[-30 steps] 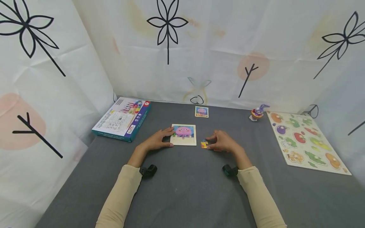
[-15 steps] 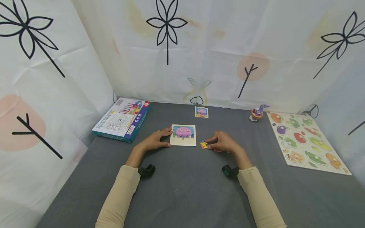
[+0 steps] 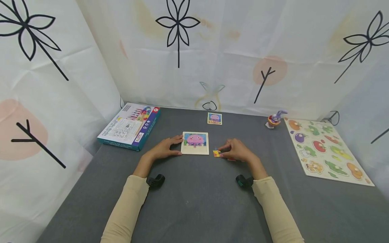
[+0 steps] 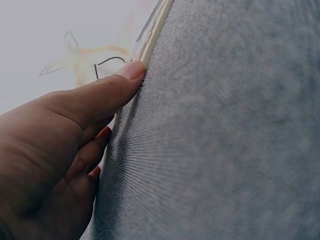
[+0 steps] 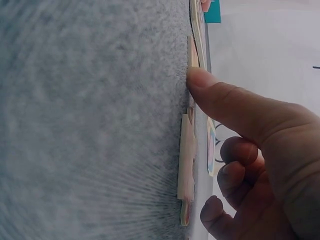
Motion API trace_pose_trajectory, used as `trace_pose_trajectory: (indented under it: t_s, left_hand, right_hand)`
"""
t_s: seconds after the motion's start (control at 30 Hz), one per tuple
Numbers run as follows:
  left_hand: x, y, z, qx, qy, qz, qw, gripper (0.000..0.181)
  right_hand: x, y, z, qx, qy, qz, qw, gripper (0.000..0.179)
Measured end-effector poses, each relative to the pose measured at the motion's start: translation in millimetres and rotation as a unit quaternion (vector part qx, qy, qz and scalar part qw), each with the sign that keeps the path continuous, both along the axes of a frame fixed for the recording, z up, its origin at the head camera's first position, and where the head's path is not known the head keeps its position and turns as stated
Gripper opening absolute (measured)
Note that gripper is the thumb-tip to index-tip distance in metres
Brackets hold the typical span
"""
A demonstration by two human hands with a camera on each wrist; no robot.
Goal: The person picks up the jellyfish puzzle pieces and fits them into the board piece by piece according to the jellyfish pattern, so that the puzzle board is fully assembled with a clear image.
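Left hand (image 3: 164,148): thumb and fingers spread apart, nothing enclosed; thumb and fingertips rest along the near side edge of a flat, pale wooden puzzle tray (image 3: 196,151) with a pink octopus picture. Left-wrist view: tray edge-on, its printed face not readable; fingers partly hidden behind the thumb.

Right hand (image 3: 238,150): fingers curved, thumb and index finger pinching a small yellow-and-orange puzzle piece (image 3: 216,153) on the table, between this hand and the tray. Piece partly covered by the fingertips; full outline not seen. Under the same hand, reddish puzzle pieces (image 3: 231,159) show only as slivers; count cannot be told. Right-wrist view: pieces edge-on below the thumb, prints hard to make out.

Beyond both hands: small square octopus picture card (image 3: 214,118). Past the left hand, outward: white-and-teal cardboard box (image 3: 129,126), print too small to read. Outward of the right hand: purple-and-orange figurine (image 3: 274,119), details blurred, and a cream vegetable-picture board (image 3: 346,178).
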State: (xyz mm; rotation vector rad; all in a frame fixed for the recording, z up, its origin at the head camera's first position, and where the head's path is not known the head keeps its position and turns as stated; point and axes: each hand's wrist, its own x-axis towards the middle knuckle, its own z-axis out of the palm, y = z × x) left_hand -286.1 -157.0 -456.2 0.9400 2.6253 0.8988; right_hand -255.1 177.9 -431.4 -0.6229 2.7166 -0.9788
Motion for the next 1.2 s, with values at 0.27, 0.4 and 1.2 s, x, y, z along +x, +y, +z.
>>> trace_pose_trajectory:
  t_s: [0.27, 0.4, 1.2]
  left_hand:
    - [1.8, -2.0, -1.4, 0.006, -0.002, -0.003, 1.0, 0.069]
    - [2.6, -1.7, -1.8, 0.007, -0.002, 0.001, 1.0, 0.069]
    - [-0.5, -1.4, 0.7, 0.012, -0.009, 0.01, 0.9998, 0.066]
  right_hand:
    - [-2.1, -5, -2.8, -0.028, 0.003, -0.001, 0.9996, 0.026]
    - [-3.8, -14, -0.8, -0.05, 0.012, -0.009, 0.9987, 0.027]
    - [-25.2, -98, -1.3, -0.014, 0.076, 0.05, 0.9958, 0.025]
